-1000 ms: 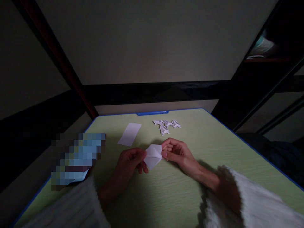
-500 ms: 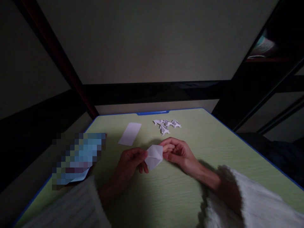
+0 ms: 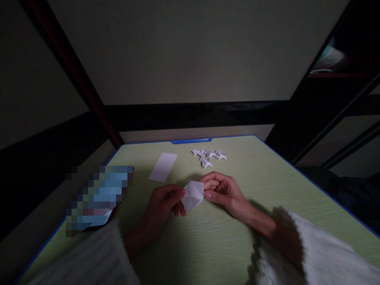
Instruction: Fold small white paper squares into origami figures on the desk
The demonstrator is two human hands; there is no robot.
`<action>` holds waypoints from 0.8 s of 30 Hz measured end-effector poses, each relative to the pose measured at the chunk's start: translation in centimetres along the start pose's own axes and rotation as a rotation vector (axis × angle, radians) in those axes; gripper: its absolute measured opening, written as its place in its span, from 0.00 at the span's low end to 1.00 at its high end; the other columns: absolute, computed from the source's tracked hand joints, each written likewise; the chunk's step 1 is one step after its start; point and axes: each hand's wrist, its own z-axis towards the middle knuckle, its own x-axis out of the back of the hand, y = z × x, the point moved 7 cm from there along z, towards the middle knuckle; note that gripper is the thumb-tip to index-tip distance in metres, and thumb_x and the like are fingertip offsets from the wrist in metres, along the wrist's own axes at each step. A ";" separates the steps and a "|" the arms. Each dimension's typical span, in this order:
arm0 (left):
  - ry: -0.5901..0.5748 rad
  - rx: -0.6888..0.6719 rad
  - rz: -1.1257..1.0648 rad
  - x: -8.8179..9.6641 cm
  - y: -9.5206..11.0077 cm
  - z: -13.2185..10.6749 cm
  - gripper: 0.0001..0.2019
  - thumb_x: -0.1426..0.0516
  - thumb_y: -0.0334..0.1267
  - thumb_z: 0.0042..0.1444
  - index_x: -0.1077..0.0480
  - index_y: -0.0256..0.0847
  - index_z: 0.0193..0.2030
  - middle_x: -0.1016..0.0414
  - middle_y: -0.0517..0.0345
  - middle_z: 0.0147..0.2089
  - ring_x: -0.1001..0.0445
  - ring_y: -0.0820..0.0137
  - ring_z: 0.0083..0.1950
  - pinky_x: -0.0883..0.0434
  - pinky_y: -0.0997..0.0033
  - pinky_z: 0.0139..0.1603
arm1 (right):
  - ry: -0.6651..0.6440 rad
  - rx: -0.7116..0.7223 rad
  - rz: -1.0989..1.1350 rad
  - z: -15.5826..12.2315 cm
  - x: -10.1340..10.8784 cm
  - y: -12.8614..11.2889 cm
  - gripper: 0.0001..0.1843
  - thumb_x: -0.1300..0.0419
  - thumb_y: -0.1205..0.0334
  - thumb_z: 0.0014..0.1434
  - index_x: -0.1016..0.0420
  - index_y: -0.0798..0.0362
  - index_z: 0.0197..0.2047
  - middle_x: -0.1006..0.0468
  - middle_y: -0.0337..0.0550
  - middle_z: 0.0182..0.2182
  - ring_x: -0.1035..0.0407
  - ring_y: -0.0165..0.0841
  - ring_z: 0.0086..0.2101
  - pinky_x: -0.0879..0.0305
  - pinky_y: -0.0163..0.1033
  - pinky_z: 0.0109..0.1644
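A partly folded piece of white paper [image 3: 192,195] is held just above the pale green table [image 3: 213,245]. My left hand [image 3: 164,206] pinches its left edge with closed fingers. On the other side, my right hand [image 3: 223,191] grips the right edge between thumb and curled fingers. Both wrists come out of fluffy white sleeves at the bottom of the view.
A flat white paper rectangle [image 3: 162,167] lies behind my left hand. Several small folded white paper figures [image 3: 209,156] sit in a cluster near the far edge. A blurred blue object [image 3: 97,198] rests at the table's left edge. Dark frames and a wall stand behind.
My right-hand fingers shifted slightly along the paper's right edge and the paper tilted a little. My left hand stayed put.
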 end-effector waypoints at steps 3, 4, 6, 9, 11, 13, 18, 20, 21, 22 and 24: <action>-0.001 -0.002 0.000 0.0 -0.1 0.0 0.10 0.44 0.40 0.40 0.35 0.35 0.17 0.35 0.63 0.09 0.39 0.78 0.13 0.44 0.79 0.16 | -0.018 0.007 0.011 0.0 -0.1 0.0 0.10 0.38 0.69 0.42 0.30 0.56 0.32 0.26 0.37 0.23 0.32 0.23 0.25 0.36 0.29 0.30; 0.003 -0.002 0.000 0.1 -0.1 0.0 0.10 0.44 0.40 0.40 0.35 0.35 0.17 0.35 0.63 0.09 0.39 0.78 0.13 0.44 0.79 0.16 | -0.022 0.009 0.013 0.0 -0.1 0.0 0.10 0.38 0.69 0.42 0.31 0.56 0.32 0.26 0.37 0.23 0.32 0.23 0.25 0.36 0.29 0.30; 0.011 -0.001 0.001 0.1 -0.1 0.0 0.10 0.44 0.40 0.40 0.35 0.36 0.17 0.35 0.63 0.09 0.39 0.78 0.13 0.44 0.79 0.16 | -0.024 0.006 0.009 0.0 -0.1 0.0 0.10 0.38 0.69 0.43 0.31 0.56 0.32 0.26 0.37 0.23 0.32 0.23 0.25 0.36 0.29 0.31; 0.011 -0.005 0.009 0.1 0.0 0.0 0.10 0.44 0.40 0.39 0.35 0.36 0.16 0.35 0.64 0.09 0.40 0.78 0.12 0.44 0.79 0.16 | -0.015 -0.006 -0.013 0.0 -0.1 0.0 0.10 0.38 0.67 0.43 0.31 0.56 0.31 0.27 0.37 0.24 0.33 0.23 0.24 0.37 0.30 0.30; 0.008 -0.011 0.014 0.1 0.1 0.0 0.10 0.44 0.40 0.39 0.35 0.36 0.16 0.36 0.64 0.08 0.40 0.78 0.12 0.44 0.79 0.16 | -0.005 -0.005 -0.036 0.0 -0.1 0.0 0.11 0.37 0.67 0.42 0.32 0.56 0.32 0.27 0.37 0.23 0.34 0.23 0.24 0.38 0.30 0.29; 0.009 -0.012 0.022 0.1 0.1 0.0 0.10 0.44 0.40 0.40 0.35 0.36 0.15 0.35 0.64 0.09 0.40 0.78 0.12 0.44 0.79 0.16 | 0.004 0.013 -0.077 0.0 -0.1 -0.1 0.12 0.38 0.66 0.42 0.32 0.56 0.33 0.29 0.36 0.23 0.35 0.23 0.23 0.39 0.30 0.28; -0.062 -0.021 0.090 -0.6 -0.4 0.0 0.10 0.44 0.40 0.40 0.34 0.36 0.16 0.35 0.63 0.09 0.40 0.78 0.12 0.43 0.79 0.16 | 0.077 0.155 -0.421 -0.5 -0.1 -1.1 0.05 0.42 0.66 0.47 0.31 0.55 0.31 0.31 0.36 0.20 0.39 0.24 0.21 0.42 0.31 0.24; -0.103 -0.046 0.120 -1.0 -0.5 0.0 0.10 0.45 0.39 0.41 0.34 0.35 0.16 0.35 0.63 0.10 0.40 0.78 0.12 0.43 0.79 0.16 | 0.101 0.276 -0.631 -0.9 -0.4 -2.0 0.02 0.43 0.68 0.47 0.30 0.55 0.28 0.31 0.38 0.22 0.39 0.25 0.22 0.43 0.31 0.25; -0.115 -0.059 0.131 -1.1 -0.5 0.0 0.10 0.45 0.39 0.42 0.34 0.35 0.16 0.34 0.63 0.10 0.40 0.79 0.13 0.43 0.79 0.16 | 0.107 0.339 -0.710 -1.1 -0.7 -2.4 0.02 0.43 0.69 0.47 0.30 0.55 0.27 0.31 0.39 0.23 0.40 0.26 0.23 0.43 0.32 0.25; -0.122 -0.070 0.142 -1.1 -0.5 -0.1 0.10 0.46 0.38 0.43 0.34 0.35 0.16 0.34 0.63 0.10 0.40 0.79 0.13 0.42 0.80 0.16 | 0.112 0.395 -0.763 -1.4 -0.9 -2.7 0.04 0.43 0.70 0.47 0.29 0.54 0.27 0.31 0.40 0.24 0.39 0.27 0.23 0.43 0.33 0.26; -0.134 -0.088 0.158 -1.2 -0.5 -0.2 0.10 0.47 0.37 0.44 0.34 0.36 0.17 0.35 0.63 0.11 0.40 0.79 0.13 0.42 0.80 0.16 | 0.139 0.477 -0.813 -1.8 -1.1 -3.2 0.06 0.43 0.73 0.46 0.29 0.54 0.27 0.31 0.41 0.26 0.38 0.28 0.25 0.42 0.34 0.27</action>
